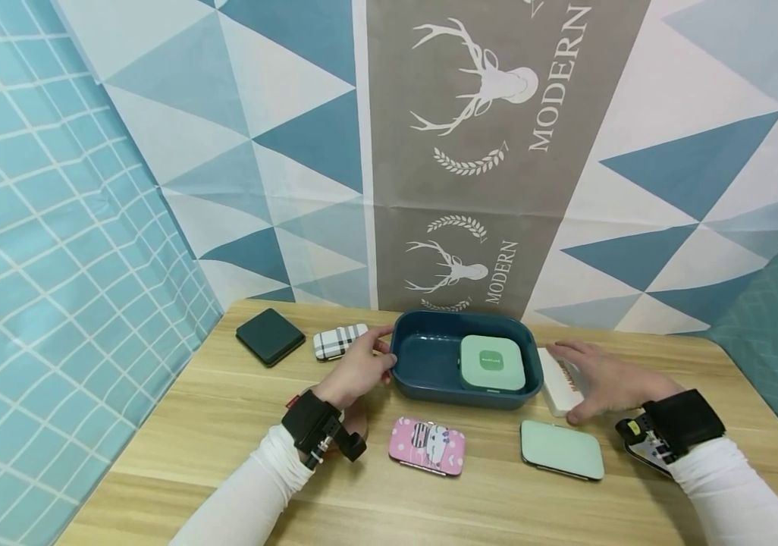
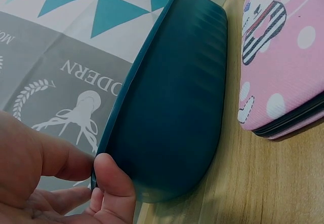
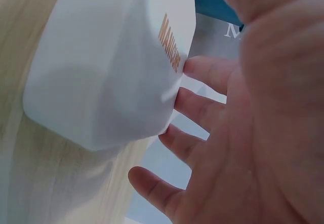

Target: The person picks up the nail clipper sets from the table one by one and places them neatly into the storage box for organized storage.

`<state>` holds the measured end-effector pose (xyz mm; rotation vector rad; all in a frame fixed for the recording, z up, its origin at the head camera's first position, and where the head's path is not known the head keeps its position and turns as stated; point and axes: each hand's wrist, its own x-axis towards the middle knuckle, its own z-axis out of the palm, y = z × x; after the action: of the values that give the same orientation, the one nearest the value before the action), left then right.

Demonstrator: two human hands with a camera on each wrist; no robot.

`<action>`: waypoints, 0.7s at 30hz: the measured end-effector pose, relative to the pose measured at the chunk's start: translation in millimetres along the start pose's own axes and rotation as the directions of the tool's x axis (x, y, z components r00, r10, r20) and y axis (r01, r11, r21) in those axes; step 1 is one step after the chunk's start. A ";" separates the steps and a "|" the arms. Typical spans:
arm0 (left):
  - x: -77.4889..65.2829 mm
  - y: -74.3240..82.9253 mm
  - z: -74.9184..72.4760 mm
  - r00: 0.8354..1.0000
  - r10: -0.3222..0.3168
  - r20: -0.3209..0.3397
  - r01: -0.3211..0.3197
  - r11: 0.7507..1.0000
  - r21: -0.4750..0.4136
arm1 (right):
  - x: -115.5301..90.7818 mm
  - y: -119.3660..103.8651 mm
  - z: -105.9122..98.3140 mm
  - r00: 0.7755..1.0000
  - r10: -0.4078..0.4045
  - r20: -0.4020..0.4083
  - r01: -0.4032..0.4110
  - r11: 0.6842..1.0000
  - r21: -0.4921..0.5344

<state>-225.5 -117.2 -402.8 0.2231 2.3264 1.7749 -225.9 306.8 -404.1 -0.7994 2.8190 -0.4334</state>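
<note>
The left hand (image 1: 362,368) pinches the rim of a blue tub (image 1: 423,396) at its near end; the left wrist view shows the thumb outside the wall and fingers behind it. The right hand (image 1: 600,383) is spread wide over a white box (image 1: 556,387). The right wrist view shows straight fingertips at the box's edge, plus orange lettering partly covered in the head view; how firmly they hold, I cannot tell. The box sits just beside the tub's other end. Only the head view shows inside the tub: a green square box (image 1: 491,364) lies in the end away from the pinch. Just past the left fingers is a checked case (image 1: 337,341); a pink case (image 1: 428,446) lies nearer the person. A pale green case (image 1: 562,450) is near the right thumb. Farther left of the pinch rests a dark square case (image 1: 270,337).
</note>
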 end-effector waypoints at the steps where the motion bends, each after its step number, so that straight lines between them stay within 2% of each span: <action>1: 0.0 0.1 0.0 1.000 -0.002 0.001 0.002 1.000 0.001 | -0.1 -0.2 0.5 1.000 0.003 -0.003 -0.002 1.000 0.002; 8: -0.7 0.2 0.1 1.000 -0.003 -0.009 0.003 1.000 0.020 | 0.2 -0.3 4.4 1.000 0.021 -0.023 -0.021 1.000 0.010; 21: -0.3 0.0 -0.1 1.000 0.001 0.002 -0.001 1.000 0.012 | 0.6 0.5 6.4 1.000 -0.008 -0.025 0.009 0.999 0.041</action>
<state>-225.3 -117.3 -402.8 0.2279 2.3362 1.7606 -225.1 305.4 -410.4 -0.8038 2.8206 -0.5049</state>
